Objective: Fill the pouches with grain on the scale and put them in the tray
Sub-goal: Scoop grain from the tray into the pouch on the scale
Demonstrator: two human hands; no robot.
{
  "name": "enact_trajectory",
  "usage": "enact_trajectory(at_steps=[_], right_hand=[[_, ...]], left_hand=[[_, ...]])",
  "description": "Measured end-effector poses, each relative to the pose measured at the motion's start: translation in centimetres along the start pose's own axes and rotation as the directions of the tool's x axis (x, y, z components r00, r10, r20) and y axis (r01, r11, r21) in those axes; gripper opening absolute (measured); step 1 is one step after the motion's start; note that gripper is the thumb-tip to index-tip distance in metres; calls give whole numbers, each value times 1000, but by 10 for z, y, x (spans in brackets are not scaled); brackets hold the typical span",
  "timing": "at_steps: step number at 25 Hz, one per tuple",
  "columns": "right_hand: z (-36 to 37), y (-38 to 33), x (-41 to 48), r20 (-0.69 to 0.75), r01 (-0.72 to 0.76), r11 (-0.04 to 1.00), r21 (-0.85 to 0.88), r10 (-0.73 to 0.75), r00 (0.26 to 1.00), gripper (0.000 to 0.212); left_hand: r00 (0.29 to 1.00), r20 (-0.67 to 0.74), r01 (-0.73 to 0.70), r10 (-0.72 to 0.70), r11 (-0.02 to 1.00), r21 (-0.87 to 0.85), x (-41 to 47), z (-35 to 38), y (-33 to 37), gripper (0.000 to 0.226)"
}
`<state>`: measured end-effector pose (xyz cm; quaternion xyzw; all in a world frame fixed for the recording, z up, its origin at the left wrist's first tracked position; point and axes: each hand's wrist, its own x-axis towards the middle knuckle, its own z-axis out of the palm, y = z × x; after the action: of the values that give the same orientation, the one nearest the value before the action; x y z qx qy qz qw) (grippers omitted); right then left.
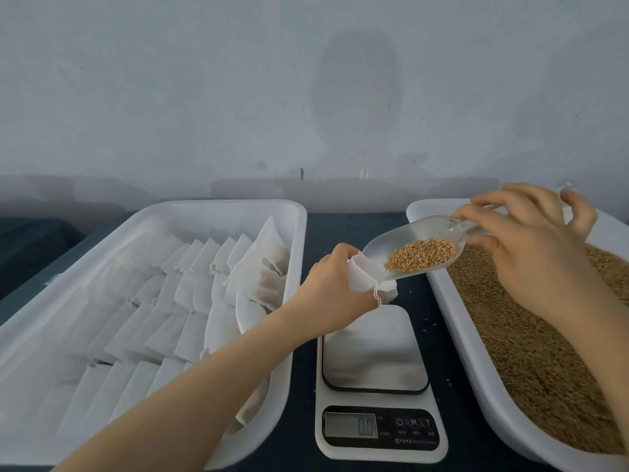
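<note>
Head view: right hand [531, 240] grips clear scoop [384, 245], lip aimed eight o'clock into drawstring pouch [360, 282] pinched by left hand [332, 289].

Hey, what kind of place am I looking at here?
Probably a small hand-packing bench: a digital scale, a white tray of loose grain, and a second tray lined with white drawstring pouches.

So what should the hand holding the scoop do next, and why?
Probably the right hand should tilt the scoop so its grain slides into the pouch: the scoop's lip sits at the pouch's mouth, which the left hand holds above the scale.
</note>
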<state>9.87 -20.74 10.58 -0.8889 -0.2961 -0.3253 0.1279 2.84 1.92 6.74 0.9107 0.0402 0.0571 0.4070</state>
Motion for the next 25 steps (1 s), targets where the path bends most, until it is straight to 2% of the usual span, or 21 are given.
enact_trajectory(at_steps=[5,10,17,22,25], right_hand=[[-1,-5,-1,23,89,994,-59,-88,996,34],[-4,-17,0,-25,175,979,-102,-179,984,34],[-18,-26,2,-74,234,941,-246,-259,963,25],[-26,-29,6,-70,256,929,-267,-283,956,25],[-31,-30,11,-53,260,930,-261,-283,958,26]], left_hand=[[1000,-25,8,-6,997,76,-1,2,0,51],[999,-7,-35,37,981,189,-1,5,2,48],[999,-2,-39,40,980,197,-1,5,3,46],[998,45,-59,51,975,213,2,6,3,56],[996,63,-72,62,983,168,2,7,3,46]])
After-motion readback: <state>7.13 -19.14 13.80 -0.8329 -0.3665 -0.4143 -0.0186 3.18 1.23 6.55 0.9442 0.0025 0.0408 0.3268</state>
